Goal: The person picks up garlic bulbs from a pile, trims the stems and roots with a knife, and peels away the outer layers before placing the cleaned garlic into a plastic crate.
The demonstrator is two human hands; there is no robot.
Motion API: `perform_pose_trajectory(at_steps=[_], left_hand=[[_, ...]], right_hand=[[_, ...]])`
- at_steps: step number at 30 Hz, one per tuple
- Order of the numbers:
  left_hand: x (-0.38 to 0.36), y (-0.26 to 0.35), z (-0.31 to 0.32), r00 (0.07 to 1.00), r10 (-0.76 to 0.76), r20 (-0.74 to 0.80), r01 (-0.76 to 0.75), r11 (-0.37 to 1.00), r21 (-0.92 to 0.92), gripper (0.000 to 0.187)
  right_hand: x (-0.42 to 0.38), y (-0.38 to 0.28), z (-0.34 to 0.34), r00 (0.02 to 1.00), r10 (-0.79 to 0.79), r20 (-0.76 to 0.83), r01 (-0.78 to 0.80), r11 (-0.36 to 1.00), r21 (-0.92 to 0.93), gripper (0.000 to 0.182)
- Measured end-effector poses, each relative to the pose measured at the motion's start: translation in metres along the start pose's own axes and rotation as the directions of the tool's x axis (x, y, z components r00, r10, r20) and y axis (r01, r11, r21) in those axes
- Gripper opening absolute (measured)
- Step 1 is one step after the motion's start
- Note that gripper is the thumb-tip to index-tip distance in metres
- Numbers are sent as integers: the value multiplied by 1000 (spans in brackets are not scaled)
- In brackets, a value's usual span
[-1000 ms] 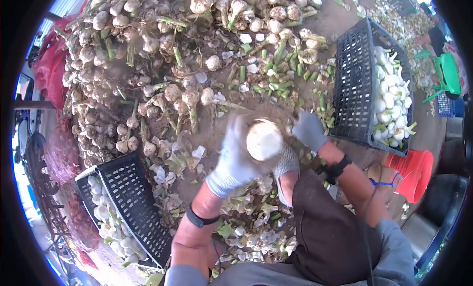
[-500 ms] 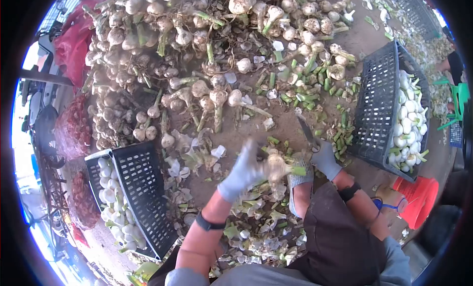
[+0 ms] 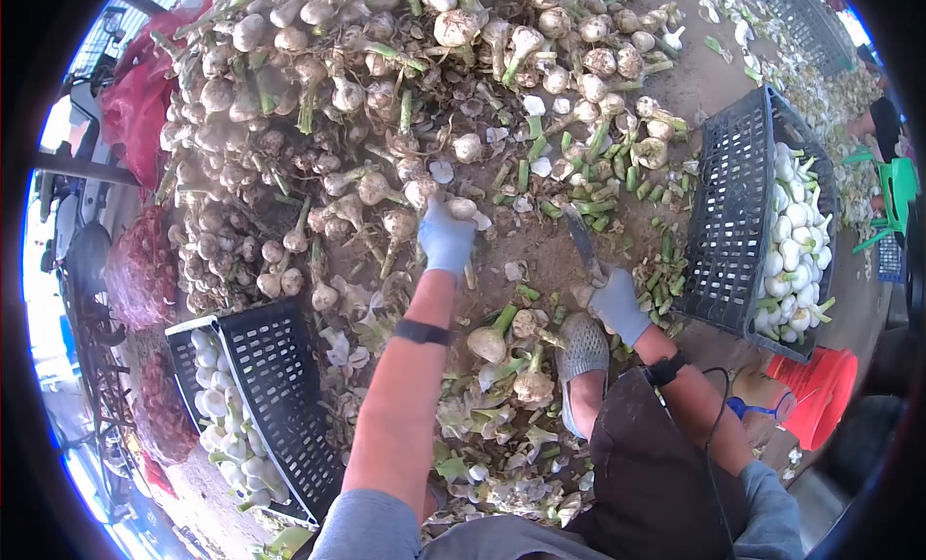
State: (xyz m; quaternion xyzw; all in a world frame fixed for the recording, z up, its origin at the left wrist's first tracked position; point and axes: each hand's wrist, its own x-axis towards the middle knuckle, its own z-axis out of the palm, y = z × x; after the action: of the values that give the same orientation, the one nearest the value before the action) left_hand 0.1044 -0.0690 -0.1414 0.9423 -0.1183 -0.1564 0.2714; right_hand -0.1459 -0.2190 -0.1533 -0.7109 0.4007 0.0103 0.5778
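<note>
My left hand [image 3: 446, 240], in a grey glove, reaches forward to the edge of the heap. Its fingers close about a garlic bulb [image 3: 462, 209], and another dirty bulb touches the fingertips. In my gloved right hand [image 3: 618, 307] is a knife [image 3: 582, 237], its blade pointing forward over the ground. A few garlic bulbs [image 3: 488, 344] with green stems lie beside my shoe [image 3: 584, 348]. Cut green stem pieces [image 3: 666, 275] are scattered just right of the knife.
The large heap of unpeeled garlic [image 3: 289, 97] spreads ahead. Black crates of white cleaned garlic stand at the left [image 3: 280, 396] and right [image 3: 723, 213]. Husks [image 3: 482, 415] litter the ground near my feet. A red bucket [image 3: 818, 396] and a green stool [image 3: 897, 198] are at the right.
My left hand has moved forward from near my shoe to the heap's edge. The garlic bulb that was beside it now lies by the shoe. My right hand shifted slightly, still with the knife.
</note>
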Motion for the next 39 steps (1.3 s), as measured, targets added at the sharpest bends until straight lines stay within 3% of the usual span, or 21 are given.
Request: perform_pose_trajectory(at_steps=[1, 2, 3, 7, 8, 9, 11, 13, 19, 21, 22, 23, 25, 26, 28, 30, 32, 35, 36, 37, 39], left_hand=[[-2, -6, -2, 1000, 1, -2, -1, 1000, -3, 65], [-11, -14, -3, 992, 77, 103, -6, 826, -563, 63], [-23, -20, -4, 968, 197, 156, 73, 376, -924, 64], [-75, -1, -34, 926, 322, 198, 146, 180, -973, 70], [-77, -4, -28, 944, 262, 203, 91, 382, -920, 60], [-83, -4, -29, 944, 262, 202, 91, 381, -920, 60], [-94, 1, -33, 845, 511, 158, -155, 518, -841, 56], [-104, 17, -40, 854, 418, 311, -32, 638, -770, 58], [-111, -3, -33, 693, 567, 445, 440, 156, -884, 54], [-115, -9, -31, 760, 640, 114, -247, 447, -860, 52], [-126, 18, -49, 820, 540, 189, -42, 386, -922, 50], [-127, 11, -45, 819, 539, 198, -32, 386, -922, 50], [-128, 13, -46, 833, 405, 376, 234, 358, -904, 50], [-140, 25, -61, 814, 552, 180, -274, 639, -718, 50], [-145, 33, -75, 814, 574, 90, -379, 642, -667, 52], [-140, 36, -72, 830, 558, -27, -430, 607, -669, 52], [-136, 40, -80, 761, 619, -193, -641, 672, -371, 45], [-141, 27, -66, 950, 309, 34, -190, 663, -724, 52], [-150, 41, -70, 960, 237, 150, 21, 474, -880, 47], [-159, 52, -73, 961, 253, 113, -22, 475, -880, 50], [-181, 69, -85, 893, 389, 227, 317, -185, -930, 53]], right_hand=[[1, 6, 4, 995, -95, -4, 95, 993, 66, 29], [0, 13, 6, 983, -183, -18, 184, 974, 135, 27], [-4, 10, 5, 985, -173, -25, 175, 975, 140, 27], [-24, -44, -5, 924, -381, 40, 378, 888, -261, 20], [-29, -59, -4, 907, -416, 71, 409, 826, -388, 18], [-35, -75, -3, 906, -416, 72, 410, 825, -389, 18], [-43, -99, 3, 684, -713, 155, 655, 506, -561, 27], [-49, -107, 14, 596, -780, 189, 693, 381, -612, 31], [-66, -112, 24, 559, -811, 171, 689, 340, -640, 37], [-64, -111, 23, 587, -793, 163, 684, 377, -625, 36], [-62, -109, 22, 614, -772, 161, 679, 413, -607, 35], [-57, -107, 22, 622, -766, 161, 673, 419, -609, 35], [-35, -99, 17, 910, -405, 85, 364, 688, -628, 33], [-23, -87, 5, 912, -404, 72, 355, 690, -631, 33], [-4, -66, -19, 994, -106, -18, 60, 684, -727, 29], [-17, -58, -10, 983, -185, 1, 134, 709, -693, 28], [-23, -39, 1, 936, -353, -16, 270, 744, -611, 24], [-41, -58, 4, 908, -415, 57, 413, 863, -292, 20], [-65, -97, -1, 877, -475, 77, 480, 873, -87, 18], [-57, -82, 4, 870, -484, 89, 491, 867, -84, 18], [-25, -30, 10, 912, -363, 192, 392, 908, -145, 21]])
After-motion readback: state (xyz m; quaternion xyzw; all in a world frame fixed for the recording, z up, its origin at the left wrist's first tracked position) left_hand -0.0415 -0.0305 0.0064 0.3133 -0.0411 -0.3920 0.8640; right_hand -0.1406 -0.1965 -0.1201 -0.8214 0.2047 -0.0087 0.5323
